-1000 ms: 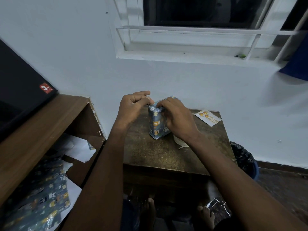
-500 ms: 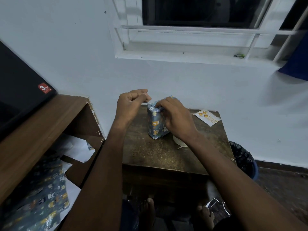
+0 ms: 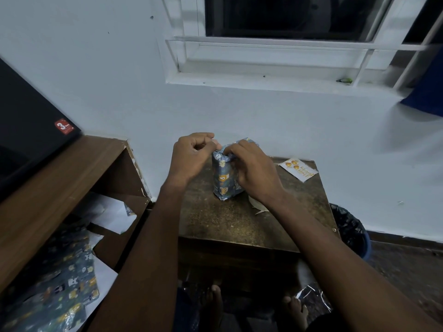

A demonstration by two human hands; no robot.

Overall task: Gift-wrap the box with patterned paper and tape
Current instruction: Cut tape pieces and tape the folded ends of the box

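A small box [image 3: 224, 180] wrapped in blue paper with cartoon animals stands upright on a dark brown table [image 3: 227, 224]. My right hand [image 3: 254, 168] covers its right side, fingers curled over the folded top edge. My left hand [image 3: 191, 156] is at the top left corner with fingers curled, and its thumb and forefinger pinch the paper flap there. No tape shows; the box's top and right face are hidden by my hands.
A white greeting card [image 3: 298, 168] lies at the table's back right, and a paper scrap [image 3: 257, 206] lies beside my right wrist. A lined bin [image 3: 350, 231] stands to the right. Left: a wooden desk [image 3: 60, 183], a black screen [image 3: 28, 130], spare wrapping paper [image 3: 64, 288] below.
My left hand had drawn slightly away from the box top and has come back to its top left corner. My right hand stays on the box.
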